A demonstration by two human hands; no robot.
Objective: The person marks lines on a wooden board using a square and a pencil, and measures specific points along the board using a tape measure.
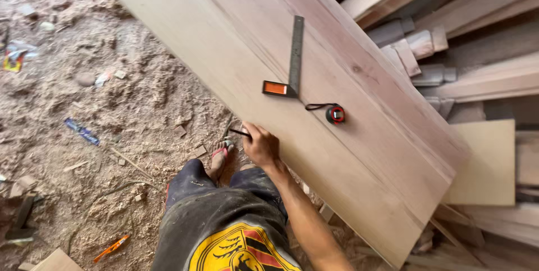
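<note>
My right hand [261, 146] is closed on a thin dark pencil [238, 132] and rests against the near edge of a wide, pale wooden board [224, 52] that runs diagonally across the view. On the board, just beyond the hand, lies a metal try square [295, 58] with an orange handle. A small red and black tape measure [335, 114] with a dark strap lies beside it. My left hand is out of sight.
Sawdust, wood scraps and litter cover the ground [84, 108] on the left. My foot in a sandal [222, 156] stands near the board's edge. Stacked planks and turned wooden pieces [415, 52] lie at the right, with a flat pale panel [488, 164] beneath the board's end.
</note>
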